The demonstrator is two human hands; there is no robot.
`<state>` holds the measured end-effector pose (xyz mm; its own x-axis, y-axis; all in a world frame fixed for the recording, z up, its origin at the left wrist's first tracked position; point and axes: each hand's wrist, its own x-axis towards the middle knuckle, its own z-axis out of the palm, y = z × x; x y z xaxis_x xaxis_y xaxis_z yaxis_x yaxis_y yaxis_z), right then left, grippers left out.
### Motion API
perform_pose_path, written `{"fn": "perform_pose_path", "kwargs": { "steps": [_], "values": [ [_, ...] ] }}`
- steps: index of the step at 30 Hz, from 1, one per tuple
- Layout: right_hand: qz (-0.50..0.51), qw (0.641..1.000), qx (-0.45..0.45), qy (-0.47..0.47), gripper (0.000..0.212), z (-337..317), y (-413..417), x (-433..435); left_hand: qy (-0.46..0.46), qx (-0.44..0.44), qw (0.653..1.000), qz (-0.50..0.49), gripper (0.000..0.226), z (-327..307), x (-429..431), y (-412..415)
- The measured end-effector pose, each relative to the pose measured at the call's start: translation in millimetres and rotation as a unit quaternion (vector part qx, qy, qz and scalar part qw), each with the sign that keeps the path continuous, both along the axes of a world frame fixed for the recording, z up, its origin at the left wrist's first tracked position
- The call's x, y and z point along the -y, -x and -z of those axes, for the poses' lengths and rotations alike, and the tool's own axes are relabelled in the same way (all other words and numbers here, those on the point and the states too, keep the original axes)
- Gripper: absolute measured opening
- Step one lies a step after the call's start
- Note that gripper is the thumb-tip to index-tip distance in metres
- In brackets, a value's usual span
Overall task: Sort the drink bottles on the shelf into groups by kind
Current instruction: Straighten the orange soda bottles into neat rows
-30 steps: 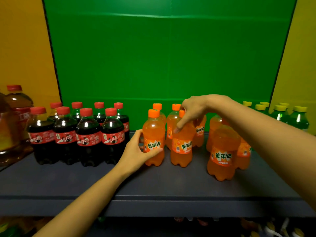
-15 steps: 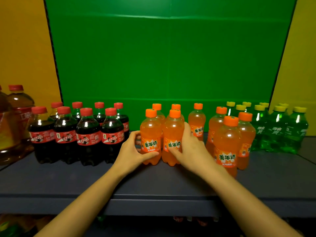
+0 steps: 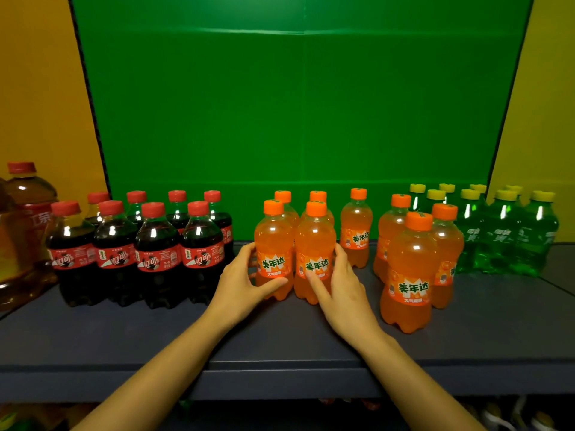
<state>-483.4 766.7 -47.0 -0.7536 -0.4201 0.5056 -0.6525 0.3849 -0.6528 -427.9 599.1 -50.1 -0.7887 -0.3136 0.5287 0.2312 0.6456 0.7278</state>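
Observation:
Several dark cola bottles (image 3: 158,253) with red caps stand in two rows at the left of the dark shelf (image 3: 280,346). Several orange soda bottles fill the middle. Green soda bottles (image 3: 504,237) with yellow caps stand at the right. My left hand (image 3: 242,281) grips the left front orange bottle (image 3: 273,247) from its left side. My right hand (image 3: 342,284) grips the orange bottle beside it (image 3: 314,244) from the right. The two bottles stand upright, touching. A lone orange bottle (image 3: 357,228) stands behind, and three more (image 3: 410,269) are clustered further right.
Large amber tea bottles (image 3: 21,231) with red caps stand at the far left edge. A green panel (image 3: 295,119) backs the shelf, with yellow walls on both sides. A lower shelf with more bottles shows dimly below the front edge.
My right hand came down from the top of an orange bottle and now holds the side of the front bottle. That bottle has been pushed left against the one in my left hand.

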Motion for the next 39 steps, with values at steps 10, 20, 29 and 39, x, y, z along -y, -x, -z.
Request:
{"fn": "perform_pose_path", "kwargs": {
  "steps": [10,20,29,39],
  "values": [
    [-0.037,0.989,-0.13,-0.057,0.058,-62.6,-50.5,-46.4,0.121,-0.314,0.94,-0.06,0.042,-56.7,-29.2,-19.8],
    [-0.039,0.986,-0.118,-0.112,0.022,-185.3,36.8,-111.9,0.293,-0.099,0.95,0.039,0.043,-160.3,-70.3,51.3],
    [-0.079,0.93,0.054,-0.356,0.05,-179.4,136.6,-112.8,0.4,0.192,0.895,0.036,0.093,-186.0,-86.3,146.7],
    [-0.151,0.903,0.061,-0.398,0.039,-166.2,170.3,-97.0,0.302,0.378,0.869,0.106,0.053,-173.8,-90.3,193.5]
  ]
}}
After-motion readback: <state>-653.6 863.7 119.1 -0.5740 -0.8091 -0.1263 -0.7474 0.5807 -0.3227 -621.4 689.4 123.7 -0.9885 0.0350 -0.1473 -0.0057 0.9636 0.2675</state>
